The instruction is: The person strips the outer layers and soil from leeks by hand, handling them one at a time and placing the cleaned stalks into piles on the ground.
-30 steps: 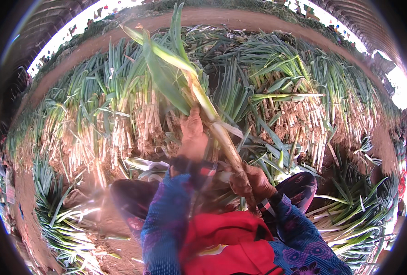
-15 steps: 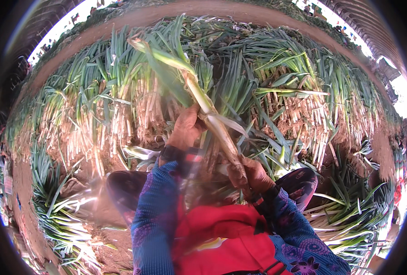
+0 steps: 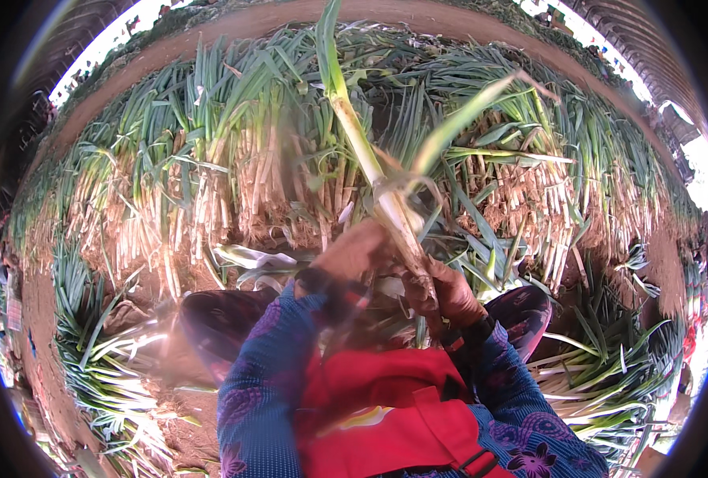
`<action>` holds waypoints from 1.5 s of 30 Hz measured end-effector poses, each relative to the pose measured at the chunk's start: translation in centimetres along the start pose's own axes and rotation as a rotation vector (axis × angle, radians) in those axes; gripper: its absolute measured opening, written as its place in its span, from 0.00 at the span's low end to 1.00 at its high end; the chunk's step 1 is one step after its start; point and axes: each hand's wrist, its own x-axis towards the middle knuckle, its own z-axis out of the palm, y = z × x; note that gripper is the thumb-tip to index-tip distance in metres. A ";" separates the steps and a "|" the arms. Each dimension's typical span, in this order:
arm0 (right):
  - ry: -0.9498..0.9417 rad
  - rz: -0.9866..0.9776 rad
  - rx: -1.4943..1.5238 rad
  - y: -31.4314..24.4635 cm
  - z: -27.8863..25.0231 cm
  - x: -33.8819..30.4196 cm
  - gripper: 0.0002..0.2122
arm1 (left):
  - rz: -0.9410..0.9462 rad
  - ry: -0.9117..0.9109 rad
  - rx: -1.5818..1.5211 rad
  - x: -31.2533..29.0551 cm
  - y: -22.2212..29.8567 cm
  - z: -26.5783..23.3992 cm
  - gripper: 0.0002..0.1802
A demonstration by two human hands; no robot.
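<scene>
A long green onion [image 3: 359, 147] slants up and away from me, pale brown at its lower end and green at the top. My right hand [image 3: 456, 296] is closed around its dirty lower end. My left hand [image 3: 359, 253] is beside the lower stalk, smeared by motion; its fingers cannot be made out, nor whether they touch the stalk. A peeled-back green leaf [image 3: 461, 123], blurred, juts to the right from around the middle of the onion. Thin, dry-looking strips curl near its base.
Bundled green onions [image 3: 210, 167] stand in a long row in front of me, roots toward me. Loose green onions [image 3: 119, 398] lie on the earth at left, more onions [image 3: 609, 382] at right. Stripped leaves [image 3: 250, 257] lie near my left knee.
My left hand has come down and nearer me along the stalk. The onion stands steeper, and a leaf now sticks out to its right. My right hand keeps its grip at nearly the same place.
</scene>
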 end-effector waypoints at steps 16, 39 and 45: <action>0.000 -0.077 -0.555 -1.5 0.8 1.2 0.23 | -0.532 0.219 1.267 -5.4 5.9 -6.7 0.31; -0.331 0.014 0.026 0.4 -0.6 9.9 0.26 | 0.484 0.171 -0.528 0.8 9.3 -3.9 0.19; -0.139 -0.195 0.046 2.7 0.6 10.4 0.16 | 0.474 0.298 -0.643 0.2 8.3 -7.2 0.17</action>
